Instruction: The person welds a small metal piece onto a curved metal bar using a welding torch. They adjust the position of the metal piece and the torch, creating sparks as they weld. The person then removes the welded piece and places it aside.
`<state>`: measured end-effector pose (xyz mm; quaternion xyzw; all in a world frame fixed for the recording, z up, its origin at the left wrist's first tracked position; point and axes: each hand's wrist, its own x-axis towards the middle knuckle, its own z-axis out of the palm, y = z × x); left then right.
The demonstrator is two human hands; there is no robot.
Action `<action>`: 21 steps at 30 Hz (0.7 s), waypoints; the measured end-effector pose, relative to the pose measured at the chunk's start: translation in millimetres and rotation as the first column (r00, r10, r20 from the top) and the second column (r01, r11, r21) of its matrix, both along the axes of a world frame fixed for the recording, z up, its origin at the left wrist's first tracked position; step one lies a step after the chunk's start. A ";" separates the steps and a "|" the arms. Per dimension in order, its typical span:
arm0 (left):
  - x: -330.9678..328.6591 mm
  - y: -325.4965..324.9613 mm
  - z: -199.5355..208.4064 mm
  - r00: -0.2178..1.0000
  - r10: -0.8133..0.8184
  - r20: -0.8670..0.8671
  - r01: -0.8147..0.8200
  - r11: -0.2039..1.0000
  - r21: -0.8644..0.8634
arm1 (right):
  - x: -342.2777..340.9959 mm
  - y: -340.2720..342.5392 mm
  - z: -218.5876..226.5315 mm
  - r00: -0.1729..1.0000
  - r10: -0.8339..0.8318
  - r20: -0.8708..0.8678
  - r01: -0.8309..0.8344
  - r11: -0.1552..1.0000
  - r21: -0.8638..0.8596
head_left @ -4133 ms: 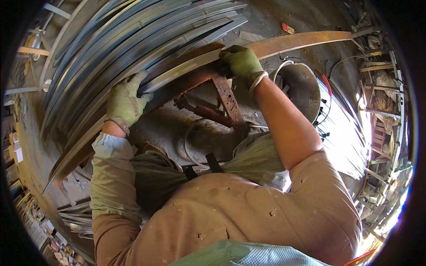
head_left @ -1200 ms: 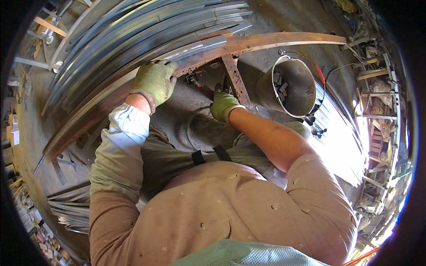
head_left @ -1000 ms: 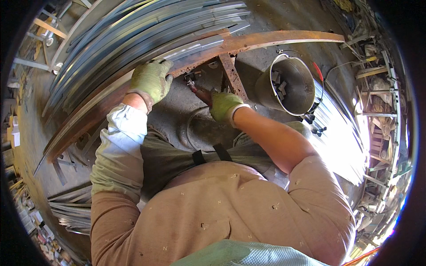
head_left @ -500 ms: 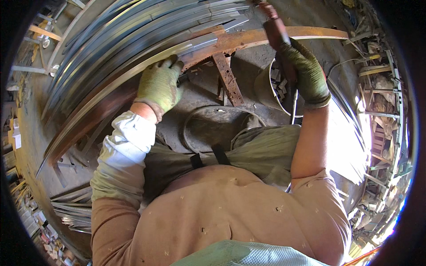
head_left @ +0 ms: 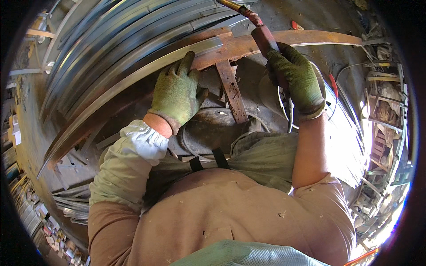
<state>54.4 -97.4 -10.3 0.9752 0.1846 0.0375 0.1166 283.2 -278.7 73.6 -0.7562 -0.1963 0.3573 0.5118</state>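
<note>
My right hand [head_left: 298, 80], in a green work glove, is closed around the reddish handle of a welding torch [head_left: 265, 40]. The torch's brass-coloured nozzle points up and to the left, above the rusty beam. My left hand [head_left: 175, 91], gloved too, has its fingers stretched out, with the fingertips at the near edge of a pale metal strip [head_left: 146, 73]. That strip lies along a curved rusty steel beam [head_left: 306, 37] and ends a little right of my left hand. A rusty perforated leg [head_left: 231, 91] runs from the beam toward me.
Many long grey metal strips [head_left: 120, 33] lie beyond the beam on the left. A bucket, mostly hidden, stands behind my right hand, near a cable with a red piece [head_left: 333, 85]. More strips [head_left: 344, 146] lie in bright light at the right, beside a cluttered rack [head_left: 384, 115].
My left hand has slid right along the strip, and its fingers have spread. In my right hand the torch has swung leftward, bringing its nozzle into view over the beam.
</note>
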 end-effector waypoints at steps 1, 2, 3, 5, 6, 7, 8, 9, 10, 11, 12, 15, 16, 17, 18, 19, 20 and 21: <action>0.8 0.8 -0.6 1.000 -0.006 -0.001 0.006 1.000 0.004 | 3.0 2.2 -4.8 1.000 0.001 -0.031 -0.001 1.000 0.015; 1.6 1.1 0.4 1.000 -0.013 -0.003 0.013 1.000 0.008 | 5.7 4.4 -9.5 0.998 0.002 -0.062 0.000 1.000 0.030; 2.7 1.4 1.9 1.000 -0.019 -0.003 0.019 1.000 0.013 | 8.1 7.0 -13.9 0.998 0.012 -0.064 -0.010 1.000 0.029; 4.2 2.3 5.9 1.000 -0.010 -0.025 0.010 1.000 -0.004 | 11.8 11.8 -21.4 0.997 0.032 -0.069 -0.030 0.999 0.027; 4.9 2.4 7.5 0.999 -0.005 -0.035 0.005 1.000 -0.011 | 12.0 15.2 -21.4 0.997 0.038 -0.063 -0.038 0.999 0.000; 6.0 1.5 8.3 0.997 -0.008 -0.071 0.010 1.000 0.021 | 10.7 19.5 -19.9 0.997 0.045 -0.057 -0.047 0.999 -0.027; 7.3 0.0 8.8 0.994 -0.010 -0.106 0.015 0.998 0.053 | 9.4 23.6 -19.9 0.997 0.053 -0.051 -0.056 0.997 -0.054; 9.2 -1.0 8.6 0.990 -0.015 -0.138 0.026 0.996 0.083 | 8.8 26.4 -21.0 0.997 0.051 -0.050 -0.052 0.998 -0.031; 9.8 -2.2 7.4 0.992 -0.019 -0.123 0.030 0.995 0.092 | 7.9 28.9 -23.3 0.998 0.049 -0.049 -0.050 0.999 -0.008; 9.8 -3.5 5.6 0.994 -0.022 -0.108 0.033 0.994 0.101 | 7.8 30.3 -25.9 0.998 0.048 -0.048 -0.047 0.999 0.015; 9.9 -4.5 3.9 0.995 -0.026 -0.094 0.036 0.993 0.111 | 9.5 31.5 -30.5 0.992 0.118 0.046 -0.120 0.992 0.037; 10.5 -5.4 -1.9 0.997 -0.017 -0.081 0.025 0.995 0.095 | 18.7 35.7 -49.8 0.927 0.274 0.255 -0.301 0.951 0.071; 10.1 -5.5 -1.6 0.996 -0.024 -0.085 0.033 0.995 0.099 | 20.9 37.6 -54.2 0.913 0.300 0.276 -0.334 0.939 0.084; 9.2 -5.8 -0.3 0.996 -0.032 -0.089 0.041 0.994 0.103 | 22.1 38.4 -54.7 0.933 0.292 0.212 -0.312 0.948 0.065; 8.4 -6.1 1.5 0.995 -0.042 -0.091 0.051 0.993 0.105 | 21.9 39.9 -51.9 0.949 0.277 0.149 -0.286 0.957 0.043; 7.4 -5.6 2.3 0.994 -0.046 -0.103 0.055 0.994 0.092 | 17.0 46.4 -41.1 0.978 0.211 -0.001 -0.211 0.977 -0.020; 6.3 -5.0 3.0 0.992 -0.050 -0.115 0.059 0.995 0.079 | 12.5 52.2 -35.9 0.981 0.129 -0.147 -0.144 0.985 -0.094; 5.6 -4.6 3.2 0.991 -0.052 -0.125 0.061 0.996 0.069 | 9.7 55.3 -42.1 0.984 0.165 -0.067 -0.169 0.983 -0.067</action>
